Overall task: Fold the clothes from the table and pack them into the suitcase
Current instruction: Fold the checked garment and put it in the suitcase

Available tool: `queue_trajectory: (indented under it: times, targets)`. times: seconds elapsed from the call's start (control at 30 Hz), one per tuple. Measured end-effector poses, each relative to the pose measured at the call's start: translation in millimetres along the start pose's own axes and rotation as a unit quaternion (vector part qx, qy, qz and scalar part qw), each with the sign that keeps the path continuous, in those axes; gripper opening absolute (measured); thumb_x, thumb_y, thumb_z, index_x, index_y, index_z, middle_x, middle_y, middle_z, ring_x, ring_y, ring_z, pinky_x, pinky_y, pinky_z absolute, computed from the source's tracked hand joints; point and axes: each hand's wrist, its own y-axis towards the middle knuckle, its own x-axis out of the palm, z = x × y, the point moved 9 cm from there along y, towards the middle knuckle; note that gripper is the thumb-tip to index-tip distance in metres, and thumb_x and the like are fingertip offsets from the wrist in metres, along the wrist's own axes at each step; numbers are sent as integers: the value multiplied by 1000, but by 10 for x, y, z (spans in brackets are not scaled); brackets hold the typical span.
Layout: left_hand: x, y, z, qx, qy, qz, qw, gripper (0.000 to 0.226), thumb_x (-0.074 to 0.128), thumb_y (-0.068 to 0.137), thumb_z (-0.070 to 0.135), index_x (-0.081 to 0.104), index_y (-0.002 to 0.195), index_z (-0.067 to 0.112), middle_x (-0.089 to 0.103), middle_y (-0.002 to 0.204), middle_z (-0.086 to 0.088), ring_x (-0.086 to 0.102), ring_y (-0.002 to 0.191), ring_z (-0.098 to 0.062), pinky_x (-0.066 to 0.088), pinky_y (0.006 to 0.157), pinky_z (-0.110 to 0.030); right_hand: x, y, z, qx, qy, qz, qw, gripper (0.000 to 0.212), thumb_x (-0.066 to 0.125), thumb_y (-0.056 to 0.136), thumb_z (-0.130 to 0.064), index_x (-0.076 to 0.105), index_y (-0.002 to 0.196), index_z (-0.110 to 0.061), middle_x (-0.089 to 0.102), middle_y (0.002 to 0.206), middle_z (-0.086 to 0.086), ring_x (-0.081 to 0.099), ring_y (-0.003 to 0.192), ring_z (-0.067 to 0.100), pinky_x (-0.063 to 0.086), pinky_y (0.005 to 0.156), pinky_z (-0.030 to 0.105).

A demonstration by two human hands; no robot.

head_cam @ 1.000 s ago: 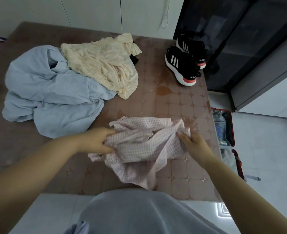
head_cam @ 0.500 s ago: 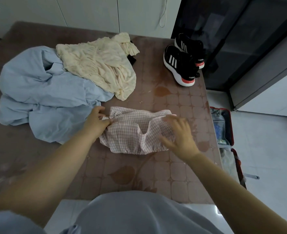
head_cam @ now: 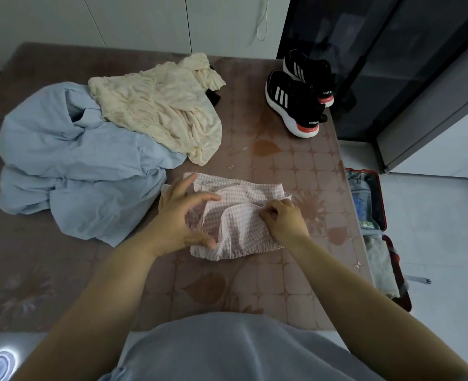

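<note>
On the table (head_cam: 282, 284), toward its right edge, the right hand (head_cam: 283, 220) pinches the checked garment (head_cam: 238, 193). The left hand (head_cam: 180, 218) has its fingers spread apart. I'd smooth the cloth flat before folding.

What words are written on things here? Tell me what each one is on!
"adidas": on the heel of the near black sneaker.
"adidas": on the back of the far black sneaker.
Print on a small packet inside the suitcase: too small to read.
Nothing else carries readable text.
</note>
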Motion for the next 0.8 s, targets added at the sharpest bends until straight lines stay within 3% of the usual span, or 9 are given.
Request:
queue_trajectory:
  times: [0.1,0.17,0.23,0.3,0.37,0.47,0.6,0.73,0.8]
  targets:
    - [136,-126,-17,17,70,-4,997,67,65,39,80,53,101,61,2,151,23,-14,142,-14,-1,115,-50,-19,-11,3,12,24,9,1000,23,51,92,-31,64,100,-13,58,108,8,50,105,29,45,87,38]
    - [-13,-129,-3,44,80,104,990,42,66,56,66,65,82,33,31,143,12,15,139,-27,17,113,-52,-92,-50,55,42,76,41,995,20,47,95,-27,61,90,-13,60,88,3,56,86,25,44,69,32]
    - [-238,-50,-126,21,61,209,976,38,62,71,49,66,75,11,58,123,-5,46,118,-34,37,100,-47,-160,-89,138,78,109,77,988,19,44,95,-22,55,84,-11,55,73,-1,53,72,24,38,59,31]
    - [-352,86,-316,-35,41,250,967,35,62,78,39,61,74,4,64,99,-17,57,98,-34,43,86,-42,-177,-114,184,92,105,94,986,19,46,95,-20,53,83,-8,54,84,4,53,80,28,36,62,32]
    - [-340,209,-519,-93,38,258,961,28,64,81,33,53,73,9,56,84,-16,55,83,-33,43,76,-41,-154,-127,200,101,67,99,988,21,51,93,-26,56,89,-6,49,107,11,47,100,32,36,75,33]
    - [-161,289,-764,-175,-23,255,951,23,68,82,20,51,92,8,53,97,-14,52,86,-27,43,76,-35,-136,-205,272,147,78,124,978,47,64,83,-40,48,106,-3,43,119,16,38,112,34,35,94,42]
    - [38,278,-850,-232,-147,237,932,57,65,85,16,31,129,1,46,131,-16,50,115,-27,38,87,-29,-113,-357,403,228,190,138,945,81,75,73,-42,32,127,0,39,132,17,38,125,34,35,102,42]
    - [174,294,-933,-304,-106,184,929,55,53,90,33,40,131,-1,48,134,-20,48,120,-35,40,95,-37,31,-431,495,283,267,51,920,72,73,77,-33,37,127,2,53,126,16,53,114,33,42,77,31]
    - [296,290,-881,-340,-85,135,927,58,42,92,44,44,132,2,49,133,-23,48,120,-38,40,96,-42,72,-463,554,278,294,8,914,62,74,77,-29,47,124,2,58,121,14,57,109,32,48,80,32]
